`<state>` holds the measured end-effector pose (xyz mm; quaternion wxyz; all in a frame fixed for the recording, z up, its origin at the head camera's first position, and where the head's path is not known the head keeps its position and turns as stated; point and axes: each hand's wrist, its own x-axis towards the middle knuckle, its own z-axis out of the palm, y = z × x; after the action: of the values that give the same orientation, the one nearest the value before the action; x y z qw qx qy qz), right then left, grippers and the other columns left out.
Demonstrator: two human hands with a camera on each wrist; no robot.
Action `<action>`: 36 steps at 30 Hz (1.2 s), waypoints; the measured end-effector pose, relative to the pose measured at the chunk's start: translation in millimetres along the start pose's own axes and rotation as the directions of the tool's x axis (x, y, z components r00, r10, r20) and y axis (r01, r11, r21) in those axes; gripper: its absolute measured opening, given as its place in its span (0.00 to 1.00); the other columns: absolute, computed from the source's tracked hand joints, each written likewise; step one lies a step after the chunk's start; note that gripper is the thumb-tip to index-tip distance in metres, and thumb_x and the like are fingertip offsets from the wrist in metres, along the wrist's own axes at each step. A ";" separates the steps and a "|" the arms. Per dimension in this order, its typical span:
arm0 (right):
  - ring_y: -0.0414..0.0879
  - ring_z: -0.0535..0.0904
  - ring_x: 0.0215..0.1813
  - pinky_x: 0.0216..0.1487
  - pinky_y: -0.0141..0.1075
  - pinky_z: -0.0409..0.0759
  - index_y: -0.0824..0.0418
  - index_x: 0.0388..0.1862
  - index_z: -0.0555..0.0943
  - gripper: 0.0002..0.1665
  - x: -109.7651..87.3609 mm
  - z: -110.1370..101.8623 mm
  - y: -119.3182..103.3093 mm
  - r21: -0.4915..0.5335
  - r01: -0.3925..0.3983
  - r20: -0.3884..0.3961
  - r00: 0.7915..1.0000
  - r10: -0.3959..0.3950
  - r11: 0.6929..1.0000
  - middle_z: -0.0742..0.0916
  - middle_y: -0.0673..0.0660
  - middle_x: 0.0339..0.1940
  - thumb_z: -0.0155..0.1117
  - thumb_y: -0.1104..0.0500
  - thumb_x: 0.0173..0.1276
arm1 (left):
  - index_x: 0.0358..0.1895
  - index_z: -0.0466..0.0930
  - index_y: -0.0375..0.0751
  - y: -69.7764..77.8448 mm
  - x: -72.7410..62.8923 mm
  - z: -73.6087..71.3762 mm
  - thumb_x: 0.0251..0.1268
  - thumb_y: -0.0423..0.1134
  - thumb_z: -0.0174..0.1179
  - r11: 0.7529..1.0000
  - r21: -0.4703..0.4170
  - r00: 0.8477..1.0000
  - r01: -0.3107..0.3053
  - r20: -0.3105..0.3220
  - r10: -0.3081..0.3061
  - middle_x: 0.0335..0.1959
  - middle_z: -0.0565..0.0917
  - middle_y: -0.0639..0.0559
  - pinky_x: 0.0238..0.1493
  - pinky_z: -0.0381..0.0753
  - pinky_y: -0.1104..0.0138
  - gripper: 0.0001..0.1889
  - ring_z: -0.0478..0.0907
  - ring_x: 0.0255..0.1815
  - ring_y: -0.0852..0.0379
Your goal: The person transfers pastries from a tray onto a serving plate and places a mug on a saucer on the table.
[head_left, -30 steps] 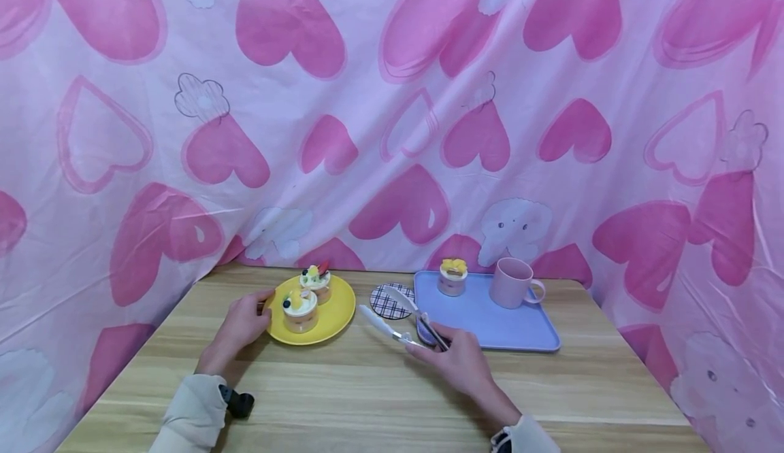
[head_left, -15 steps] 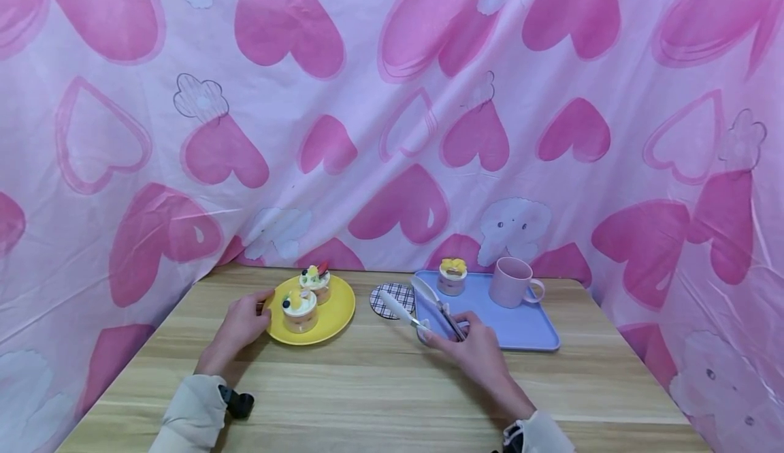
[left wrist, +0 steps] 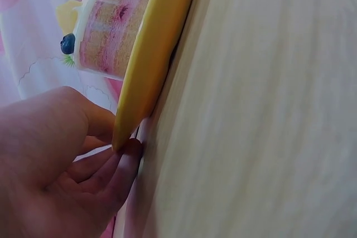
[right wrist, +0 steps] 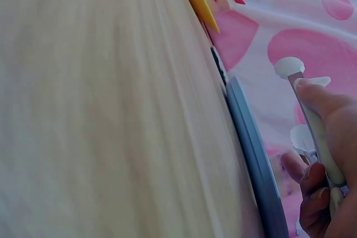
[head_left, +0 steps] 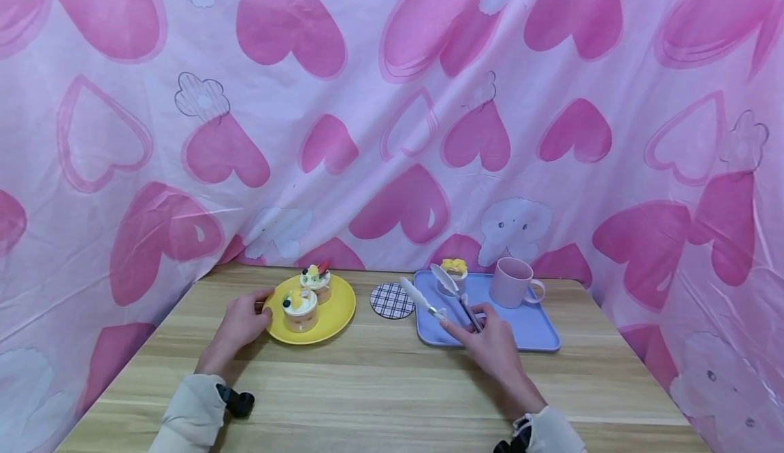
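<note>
My left hand (head_left: 243,320) pinches the left rim of a yellow plate (head_left: 337,313), thumb above and fingers below, as the left wrist view shows. On that plate stand two cups of layered cake, a front one with a blueberry (head_left: 300,311) and a rear one with a strawberry (head_left: 317,281). In my right hand (head_left: 493,347) is a pair of tongs (head_left: 422,300), its two arms spread apart. The tong tips hang over the left part of a blue tray (head_left: 514,334). Just behind one tip, a yellow-topped cake cup (head_left: 454,267) stands on the tray, partly covered.
A pink mug (head_left: 512,281) stands on the tray to the right of the cake cup. Between plate and tray lies a round checked coaster (head_left: 392,301). Behind the wooden table (head_left: 343,398) hangs a pink heart-patterned cloth (head_left: 282,133).
My right hand has carried the spread tongs to the right and farther back, from beside the coaster to over the tray by the cake cup. The left hand and plate have stayed put.
</note>
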<state>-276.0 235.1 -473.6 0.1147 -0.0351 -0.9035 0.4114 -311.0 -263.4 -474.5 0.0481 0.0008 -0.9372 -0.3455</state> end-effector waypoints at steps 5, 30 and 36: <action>0.46 0.81 0.34 0.29 0.33 0.79 0.54 0.64 0.77 0.53 4.5 -7.2 4.2 -0.010 0.000 -0.016 1.000 0.000 1.000 0.89 0.54 0.36 0.77 0.20 0.53 | 0.76 0.71 0.24 -2.3 1.9 1.6 0.72 0.32 0.56 1.000 -0.012 1.000 0.005 -0.028 -0.005 0.70 0.79 0.24 0.65 0.87 0.43 0.30 0.81 0.67 0.30; 0.50 0.78 0.34 0.27 0.34 0.76 0.59 0.64 0.73 0.54 11.2 -25.6 15.8 -0.020 -0.008 -0.132 0.991 0.006 1.000 0.88 0.58 0.38 0.77 0.22 0.56 | 0.74 0.73 0.23 0.2 -0.2 3.2 0.74 0.29 0.56 0.999 -0.025 0.999 0.023 -0.044 -0.024 0.69 0.80 0.24 0.61 0.90 0.47 0.27 0.83 0.64 0.33; 0.50 0.79 0.36 0.27 0.33 0.75 0.60 0.64 0.72 0.54 13.4 -26.2 20.7 -0.038 -0.035 -0.127 0.992 0.030 0.999 0.88 0.59 0.39 0.78 0.23 0.57 | 0.74 0.72 0.23 1.2 0.0 2.3 0.74 0.29 0.56 0.999 -0.022 0.999 0.023 -0.039 -0.024 0.69 0.80 0.23 0.62 0.89 0.47 0.27 0.83 0.64 0.33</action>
<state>-283.5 270.1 -470.1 0.1641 -0.0780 -0.9018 0.3920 -311.2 -261.0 -475.5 0.0625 0.0181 -0.9322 -0.3561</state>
